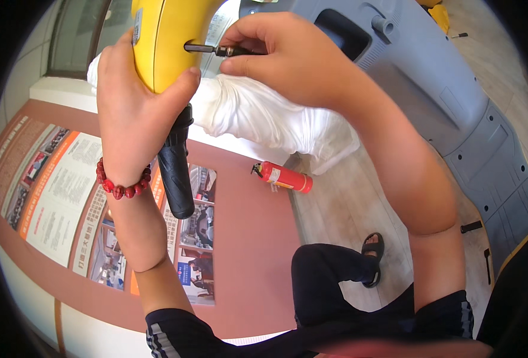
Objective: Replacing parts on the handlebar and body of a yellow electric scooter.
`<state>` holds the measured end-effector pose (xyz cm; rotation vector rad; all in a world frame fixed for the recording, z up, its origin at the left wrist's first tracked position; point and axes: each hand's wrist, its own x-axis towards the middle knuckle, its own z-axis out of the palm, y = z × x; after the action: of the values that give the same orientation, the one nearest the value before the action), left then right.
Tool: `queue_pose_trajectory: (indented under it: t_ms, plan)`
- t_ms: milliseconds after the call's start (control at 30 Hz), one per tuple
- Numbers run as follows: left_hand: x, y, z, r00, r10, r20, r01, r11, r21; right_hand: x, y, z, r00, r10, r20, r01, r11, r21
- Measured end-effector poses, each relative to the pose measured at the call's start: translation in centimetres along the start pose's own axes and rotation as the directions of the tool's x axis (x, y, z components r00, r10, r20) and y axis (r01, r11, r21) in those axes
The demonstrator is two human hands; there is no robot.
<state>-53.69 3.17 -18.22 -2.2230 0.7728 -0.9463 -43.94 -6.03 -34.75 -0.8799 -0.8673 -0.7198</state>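
Observation:
A yellow plastic housing (177, 36) with a seam down its face fills the upper middle. My left hand (134, 104) is wrapped around its lower left side, thumb across the near edge. Under that hand a black ribbed handlebar grip (175, 176) points downward. My right hand (288, 56) pinches a screwdriver (225, 51) by its dark handle, level with the housing. Its metal shaft points left into a small round hole in the housing's right side; the tip is hidden inside. No screw can be seen.
White wrinkled sheeting (258, 113) hangs behind my hands. A large grey plastic body panel (425, 77) stands at the right. On the floor is a red fire extinguisher (286, 177) beside the brown wall (249, 209) with its poster panels. My sandalled foot (372, 256) shows below.

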Motion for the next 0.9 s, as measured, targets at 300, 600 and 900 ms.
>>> queue_pose_trajectory:
  t_ms: [300,600,900]
  plan:
    - [0.0,-0.1,0.0,1.000,0.005,-0.003,-0.005,1.000,-0.014,-0.2,0.3,0.9,0.975,-0.194,-0.106,0.157,0.945,-0.286]
    - [0.0,-0.2,0.1,0.999,0.024,-0.022,-0.024,1.000,0.008,0.6,-0.5,-1.4,0.904,0.303,0.302,-0.379,0.894,0.239]
    - [-0.1,-0.2,-0.1,1.000,0.005,0.010,-0.005,1.000,0.014,-0.5,0.0,0.3,0.979,-0.199,-0.053,0.175,0.941,-0.290]
